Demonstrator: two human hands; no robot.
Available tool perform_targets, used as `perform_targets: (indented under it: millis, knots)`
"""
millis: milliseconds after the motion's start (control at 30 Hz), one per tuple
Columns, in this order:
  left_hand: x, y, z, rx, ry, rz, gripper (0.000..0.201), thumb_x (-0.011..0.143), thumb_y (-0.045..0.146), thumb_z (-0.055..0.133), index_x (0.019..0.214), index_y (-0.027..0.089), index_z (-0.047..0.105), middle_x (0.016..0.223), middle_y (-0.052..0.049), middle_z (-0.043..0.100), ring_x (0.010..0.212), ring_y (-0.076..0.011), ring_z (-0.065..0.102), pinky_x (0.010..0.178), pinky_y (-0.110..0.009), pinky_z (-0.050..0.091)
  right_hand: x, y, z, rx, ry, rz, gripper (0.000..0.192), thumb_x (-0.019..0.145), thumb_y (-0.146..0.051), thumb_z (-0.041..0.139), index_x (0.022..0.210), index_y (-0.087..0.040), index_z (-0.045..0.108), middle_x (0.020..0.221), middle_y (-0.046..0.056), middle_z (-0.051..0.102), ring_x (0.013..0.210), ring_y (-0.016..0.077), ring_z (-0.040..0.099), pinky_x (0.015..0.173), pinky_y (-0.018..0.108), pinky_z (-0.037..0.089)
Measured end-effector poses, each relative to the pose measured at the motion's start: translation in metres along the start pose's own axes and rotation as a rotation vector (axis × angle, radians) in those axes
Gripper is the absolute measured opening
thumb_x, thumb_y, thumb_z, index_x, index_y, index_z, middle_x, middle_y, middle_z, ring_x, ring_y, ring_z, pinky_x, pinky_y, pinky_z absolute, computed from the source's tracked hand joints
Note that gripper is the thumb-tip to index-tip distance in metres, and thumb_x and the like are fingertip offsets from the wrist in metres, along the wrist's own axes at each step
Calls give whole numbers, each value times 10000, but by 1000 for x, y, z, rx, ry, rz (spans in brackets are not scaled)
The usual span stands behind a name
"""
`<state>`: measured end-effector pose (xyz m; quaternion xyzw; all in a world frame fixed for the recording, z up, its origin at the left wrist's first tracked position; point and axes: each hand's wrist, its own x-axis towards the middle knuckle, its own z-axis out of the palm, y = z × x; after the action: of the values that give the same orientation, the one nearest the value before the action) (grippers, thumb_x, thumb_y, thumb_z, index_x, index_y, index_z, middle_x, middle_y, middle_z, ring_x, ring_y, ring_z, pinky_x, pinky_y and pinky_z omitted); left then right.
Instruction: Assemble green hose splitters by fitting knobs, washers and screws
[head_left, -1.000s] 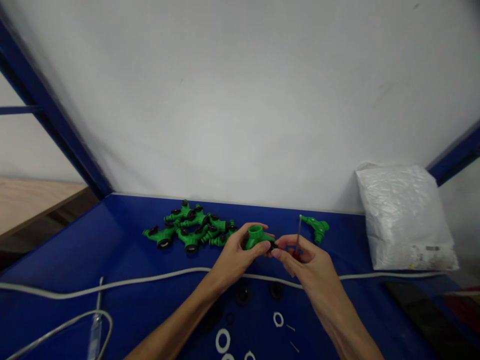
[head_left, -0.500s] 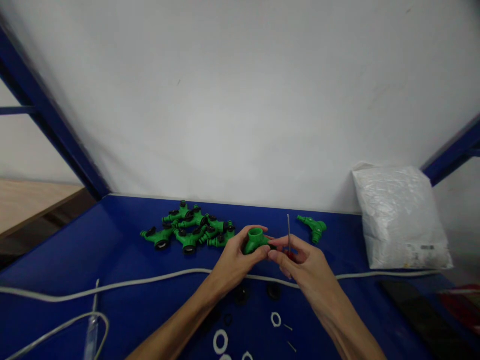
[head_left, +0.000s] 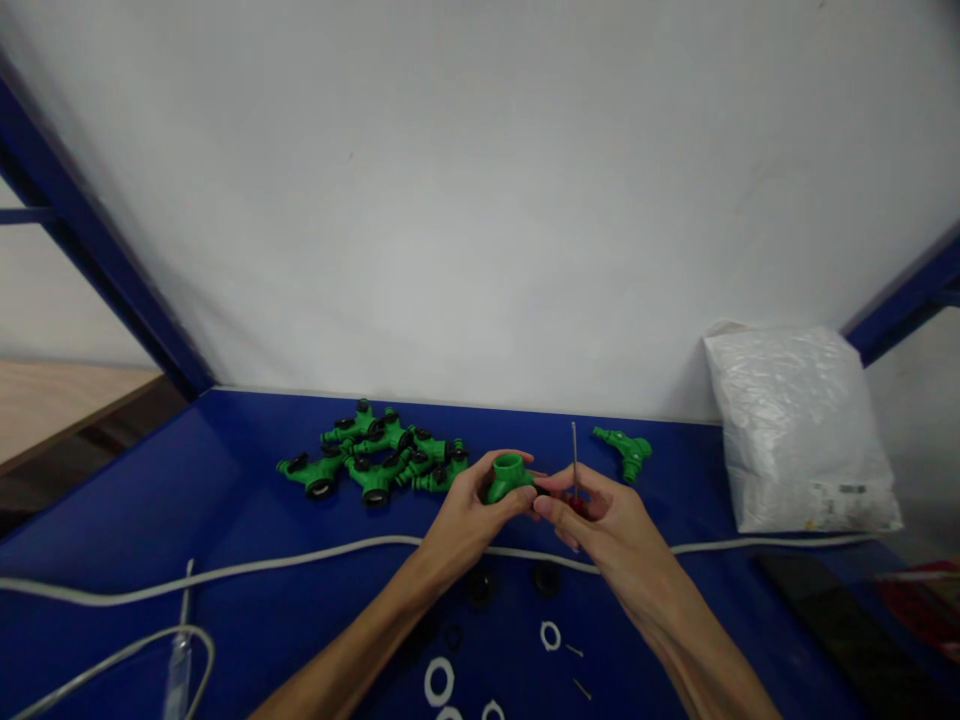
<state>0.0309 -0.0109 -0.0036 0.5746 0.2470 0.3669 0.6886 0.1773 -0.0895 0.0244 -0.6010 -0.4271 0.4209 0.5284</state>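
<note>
My left hand (head_left: 465, 515) grips a green plastic hose fitting (head_left: 508, 476) above the blue table (head_left: 225, 470), its round opening facing up. My right hand (head_left: 600, 520) meets it from the right, fingertips pinched against the fitting's side. That hand also holds a small screwdriver (head_left: 574, 455) with a red handle, its thin metal shaft pointing straight up. Whether a small part sits between the fingertips is hidden.
A pile of several green fittings (head_left: 375, 462) lies left of my hands, and a single one (head_left: 626, 450) to the right. A white bag (head_left: 799, 430) leans on the wall. White cable (head_left: 225, 570), black rings (head_left: 546, 578), white washers (head_left: 439, 682) and small screws (head_left: 574, 651) lie near me.
Both hands shifted slightly left with the fitting. The screwdriver shaft moved left, away from the lone green fitting, and stands upright.
</note>
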Motion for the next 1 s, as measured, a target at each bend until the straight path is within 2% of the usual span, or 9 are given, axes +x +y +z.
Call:
perform_targets:
  millis: [167, 267, 400, 567, 767, 900, 1000]
  knots:
    - [2, -3, -1, -33, 40, -33, 379, 782, 342, 776, 1097, 157, 677, 874, -34, 732, 746, -167, 678, 787, -292, 533, 4, -3, 1, 40, -12, 5, 392, 688, -508, 824, 832, -163, 707, 633, 4, 649, 525, 103, 406, 509, 266, 276]
    - [3, -4, -1, -43, 69, -38, 368, 773, 340, 775, 1080, 158, 684, 856, -29, 729, 732, -168, 679, 759, -286, 533, 4, -4, 0, 22, -25, 23, 388, 675, -486, 832, 853, -162, 715, 679, 18, 676, 536, 105, 418, 514, 267, 282]
    - [2, -2, 0, -6, 75, -29, 351, 777, 329, 764, 1078, 166, 687, 874, -33, 738, 764, -178, 684, 783, -291, 533, 3, -1, -1, 13, -21, 29, 402, 689, -475, 818, 902, -148, 724, 684, 15, 671, 530, 98, 401, 510, 266, 283]
    - [1, 1, 1, 29, 70, -12, 357, 771, 326, 760, 1083, 172, 676, 969, -59, 745, 889, -209, 684, 813, -295, 530, 2, 3, 1, 19, 23, 16, 374, 660, -470, 846, 822, -159, 718, 625, -19, 610, 522, 95, 388, 499, 263, 273]
    - [2, -2, 1, 6, 70, -21, 333, 763, 317, 763, 1048, 179, 662, 850, -29, 724, 810, -192, 671, 784, -291, 528, 1, 3, 3, 32, 22, 13, 426, 663, -520, 840, 859, -155, 738, 612, -15, 602, 510, 98, 386, 495, 266, 275]
    - [1, 0, 2, -13, 76, -29, 337, 755, 323, 775, 1038, 182, 659, 909, -42, 741, 791, -179, 663, 780, -290, 529, 1, 3, 5, 39, 34, 6, 407, 676, -510, 834, 848, -155, 734, 669, 10, 647, 511, 94, 397, 493, 267, 278]
    - [0, 3, 3, -23, 84, -26, 344, 744, 330, 785, 1029, 184, 659, 945, -48, 747, 791, -177, 664, 778, -290, 528, 1, 2, 5, 63, 43, -11, 380, 672, -493, 839, 824, -161, 729, 594, -21, 597, 499, 96, 394, 497, 270, 291]
